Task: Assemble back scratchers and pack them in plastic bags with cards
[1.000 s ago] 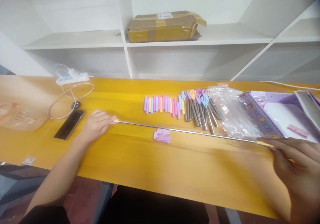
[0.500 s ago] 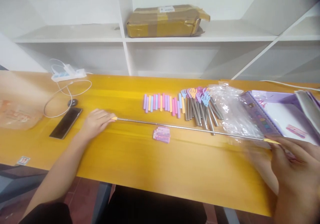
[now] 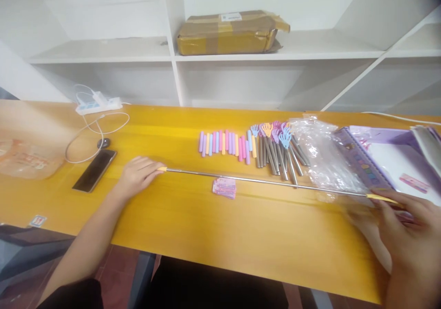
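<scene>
A long thin metal rod (image 3: pixel 262 181) with yellow ends stretches between my hands above the table. My left hand (image 3: pixel 139 175) pinches its yellow left end. Around the yellow right end, the fingers of my right hand (image 3: pixel 409 221) are closed; part of that end shows between them. Below the rod lies a small stack of pink cards (image 3: pixel 224 188). Behind it are a row of pastel tubes (image 3: pixel 223 142) and a pile of metal sticks (image 3: pixel 271 155) with hand-shaped heads in blue, orange, purple and pink.
Clear plastic bags (image 3: pixel 327 157) lie beside a purple box (image 3: pixel 365 162) at the right. On the left are a phone (image 3: pixel 94 171), a small black round object (image 3: pixel 103 142), a white power strip (image 3: pixel 99 105) and an orange bag (image 3: pixel 31 159). A taped carton (image 3: pixel 227 35) sits on the shelf.
The view has shifted slightly. More of the yellow right end shows at my right hand. Both hands still hold the rod's ends.
</scene>
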Tool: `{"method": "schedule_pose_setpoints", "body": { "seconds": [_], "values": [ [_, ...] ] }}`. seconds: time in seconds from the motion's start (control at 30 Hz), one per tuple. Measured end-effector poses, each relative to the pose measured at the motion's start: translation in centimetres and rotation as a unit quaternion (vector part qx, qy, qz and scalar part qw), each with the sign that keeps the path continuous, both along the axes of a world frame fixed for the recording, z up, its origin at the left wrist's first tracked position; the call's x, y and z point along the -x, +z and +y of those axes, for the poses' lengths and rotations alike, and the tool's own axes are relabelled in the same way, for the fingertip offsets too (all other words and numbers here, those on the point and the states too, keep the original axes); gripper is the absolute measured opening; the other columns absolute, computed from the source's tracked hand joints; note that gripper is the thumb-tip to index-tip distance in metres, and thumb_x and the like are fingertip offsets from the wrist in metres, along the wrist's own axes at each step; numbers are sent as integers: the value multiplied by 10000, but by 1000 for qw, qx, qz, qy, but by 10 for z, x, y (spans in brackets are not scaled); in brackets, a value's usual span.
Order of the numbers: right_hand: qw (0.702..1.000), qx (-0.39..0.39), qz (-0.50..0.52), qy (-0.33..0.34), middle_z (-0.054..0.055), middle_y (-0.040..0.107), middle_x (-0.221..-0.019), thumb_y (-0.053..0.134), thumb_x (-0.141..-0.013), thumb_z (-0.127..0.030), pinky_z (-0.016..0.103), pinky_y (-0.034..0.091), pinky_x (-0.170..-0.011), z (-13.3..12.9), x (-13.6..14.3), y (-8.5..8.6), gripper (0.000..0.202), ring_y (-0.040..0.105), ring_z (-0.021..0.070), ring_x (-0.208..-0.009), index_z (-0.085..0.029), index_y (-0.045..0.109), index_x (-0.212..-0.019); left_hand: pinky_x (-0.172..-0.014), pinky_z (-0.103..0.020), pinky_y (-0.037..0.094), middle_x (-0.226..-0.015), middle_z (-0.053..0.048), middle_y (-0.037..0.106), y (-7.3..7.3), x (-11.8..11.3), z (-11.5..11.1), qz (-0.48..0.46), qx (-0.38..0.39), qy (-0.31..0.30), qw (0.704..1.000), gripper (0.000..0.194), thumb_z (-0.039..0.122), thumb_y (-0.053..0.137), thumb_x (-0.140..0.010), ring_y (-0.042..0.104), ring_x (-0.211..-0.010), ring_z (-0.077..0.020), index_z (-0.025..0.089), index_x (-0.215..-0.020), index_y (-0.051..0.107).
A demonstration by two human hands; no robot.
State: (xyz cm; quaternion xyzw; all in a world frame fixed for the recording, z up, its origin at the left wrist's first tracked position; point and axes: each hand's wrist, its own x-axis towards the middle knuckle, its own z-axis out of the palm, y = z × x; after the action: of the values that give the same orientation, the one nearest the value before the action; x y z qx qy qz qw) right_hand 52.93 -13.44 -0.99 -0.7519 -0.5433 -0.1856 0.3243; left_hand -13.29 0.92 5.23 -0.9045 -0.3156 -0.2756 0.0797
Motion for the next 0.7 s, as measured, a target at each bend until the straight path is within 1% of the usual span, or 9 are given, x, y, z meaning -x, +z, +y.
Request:
{"method": "schedule_pose_setpoints", "body": {
  "seconds": [0.1, 0.2, 0.3, 0.4, 0.47, 0.57, 0.7],
  "values": [
    [999, -21, 41, 18, 125, 762, -1019, 577, -897, -514, 355, 503, -636, -1, 4, 2, 391, 649, 236, -774, -197, 773, -1013, -732, -319, 502, -948, -24, 811, 2, -3, -1, -2, 13, 4, 1000, 124, 220, 685, -983, 733, -795, -168, 232, -1101, 720],
    [997, -39, 60, 10, 113, 761, -1012, 621, -881, -505, 331, 486, -611, 0, 3, 0, 383, 627, 206, -723, -190, 788, -1021, -699, -310, 506, -905, -20, 802, 2, -6, -2, -12, 12, 5, 1000, 141, 203, 700, -944, 727, -757, -164, 230, -1081, 718],
    [996, -41, 73, 10, 89, 759, -1009, 660, -873, -494, 298, 471, -577, 0, 1, -3, 369, 613, 174, -680, -197, 797, -1046, -677, -304, 520, -864, -13, 790, 2, -8, -3, -16, 3, 6, 1000, 161, 179, 688, -916, 714, -720, -161, 232, -1065, 718],
    [996, -32, 82, 10, 92, 758, -1062, 672, -871, -496, 290, 479, -567, -2, 3, -2, 396, 607, 159, -662, -198, 798, -1099, -675, -305, 535, -844, -12, 779, 1, -7, -3, -17, -11, 8, 1000, 193, 147, 674, -883, 701, -704, -162, 226, -1054, 716],
    [996, -31, 84, 14, 101, 757, -1091, 668, -871, -493, 296, 495, -578, -3, 6, 0, 407, 611, 160, -670, -193, 796, -1114, -668, -303, 536, -829, -10, 770, 1, -6, -3, -18, -21, 11, 1000, 203, 134, 663, -865, 691, -692, -161, 223, -1039, 716],
    [996, -31, 86, 19, 107, 755, -1076, 648, -876, -491, 308, 502, -581, -4, 10, 3, 405, 614, 175, -688, -190, 791, -1107, -660, -294, 532, -800, -2, 754, 0, -5, -2, -20, -30, 17, 999, 208, 131, 642, -853, 675, -672, -154, 225, -1022, 717],
    [996, -32, 78, 14, 110, 754, -1041, 673, -859, -477, 317, 481, -538, -4, 9, 4, 372, 605, 181, -649, -199, 790, -1076, -662, -290, 533, -793, -3, 746, -1, -3, -1, -19, -38, 16, 999, 218, 127, 633, -845, 671, -668, -151, 219, -1024, 716]
  ]
}}
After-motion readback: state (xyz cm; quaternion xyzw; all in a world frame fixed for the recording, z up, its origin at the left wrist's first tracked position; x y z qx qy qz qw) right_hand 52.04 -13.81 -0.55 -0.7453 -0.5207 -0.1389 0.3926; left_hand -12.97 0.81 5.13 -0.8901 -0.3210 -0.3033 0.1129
